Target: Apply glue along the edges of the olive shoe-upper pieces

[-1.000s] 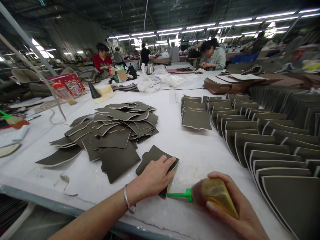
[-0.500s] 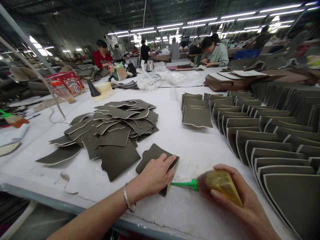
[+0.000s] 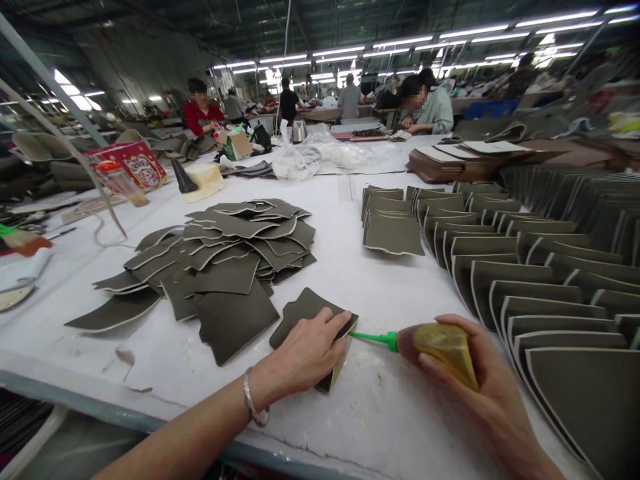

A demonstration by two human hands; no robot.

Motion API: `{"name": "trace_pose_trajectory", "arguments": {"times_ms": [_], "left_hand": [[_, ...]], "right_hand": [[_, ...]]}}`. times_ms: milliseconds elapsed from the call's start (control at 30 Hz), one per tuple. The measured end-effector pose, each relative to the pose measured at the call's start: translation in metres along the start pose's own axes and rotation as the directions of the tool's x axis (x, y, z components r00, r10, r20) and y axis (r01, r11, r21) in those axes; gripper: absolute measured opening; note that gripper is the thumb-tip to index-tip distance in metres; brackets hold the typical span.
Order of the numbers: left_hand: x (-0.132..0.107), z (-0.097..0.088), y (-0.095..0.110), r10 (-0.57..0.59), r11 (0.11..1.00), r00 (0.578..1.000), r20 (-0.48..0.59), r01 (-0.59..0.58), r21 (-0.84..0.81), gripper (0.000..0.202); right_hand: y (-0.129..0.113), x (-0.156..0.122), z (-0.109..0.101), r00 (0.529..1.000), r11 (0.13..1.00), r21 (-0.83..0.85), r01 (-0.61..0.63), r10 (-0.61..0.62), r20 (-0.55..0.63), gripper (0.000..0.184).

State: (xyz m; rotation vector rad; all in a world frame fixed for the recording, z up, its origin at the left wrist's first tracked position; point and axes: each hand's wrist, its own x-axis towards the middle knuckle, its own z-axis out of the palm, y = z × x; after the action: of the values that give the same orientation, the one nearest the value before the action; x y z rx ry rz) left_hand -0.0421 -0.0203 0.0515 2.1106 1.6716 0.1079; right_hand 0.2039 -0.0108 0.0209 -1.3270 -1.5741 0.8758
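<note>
My left hand point(image 3: 306, 352) lies on a small dark olive cut piece point(image 3: 305, 309) near the front edge of the white table point(image 3: 360, 287), fingers flat and pressing it down. My right hand point(image 3: 475, 387) is wrapped round a yellowish glue bottle point(image 3: 440, 345). The bottle's green nozzle point(image 3: 375, 338) points left and its tip reaches the right edge of the piece, just beside my left fingertips. A metal bangle sits on my left wrist.
A loose heap of the same olive pieces point(image 3: 225, 253) lies left of centre. Overlapping rows of pieces point(image 3: 525, 280) cover the right side. Bags, boxes and a kettle stand at the back, where several people sit at other tables.
The bottle has moved up along the piece's right edge, from its lower corner toward its upper corner. My left hand has stayed pressed on the piece.
</note>
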Motion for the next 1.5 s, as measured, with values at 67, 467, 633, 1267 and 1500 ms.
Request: {"name": "trace_pose_trajectory", "arguments": {"times_ms": [67, 467, 633, 1267, 1500], "left_hand": [[0.0, -0.001, 0.0, 0.0, 1.0, 1.0, 0.006, 0.0, -0.011, 0.048], [0.001, -0.003, 0.0, 0.01, 0.999, 0.999, 0.035, -0.008, -0.031, 0.047], [0.002, -0.003, -0.002, 0.01, 0.999, 0.999, 0.037, -0.008, -0.049, 0.047], [0.002, -0.002, -0.003, 0.008, 0.996, 1.0, 0.011, -0.007, -0.091, 0.048], [0.003, 0.0, -0.005, 0.015, 0.996, 1.0, -0.005, -0.016, -0.088, 0.05]], "right_hand": [[0.001, 0.0, -0.001, 1.0, 1.0, 0.01, 0.012, -0.012, 0.013, 0.048], [0.015, 0.021, -0.008, 0.993, 0.992, -0.048, 0.114, -0.115, -0.015, 0.048], [0.012, 0.015, -0.007, 0.984, 0.983, -0.041, 0.177, -0.176, 0.04, 0.042], [0.02, 0.019, -0.005, 0.999, 0.999, 0.02, 0.03, -0.029, -0.026, 0.052], [-0.002, -0.01, 0.001, 0.989, 0.993, 0.042, -0.112, 0.107, 0.1, 0.048]]}}
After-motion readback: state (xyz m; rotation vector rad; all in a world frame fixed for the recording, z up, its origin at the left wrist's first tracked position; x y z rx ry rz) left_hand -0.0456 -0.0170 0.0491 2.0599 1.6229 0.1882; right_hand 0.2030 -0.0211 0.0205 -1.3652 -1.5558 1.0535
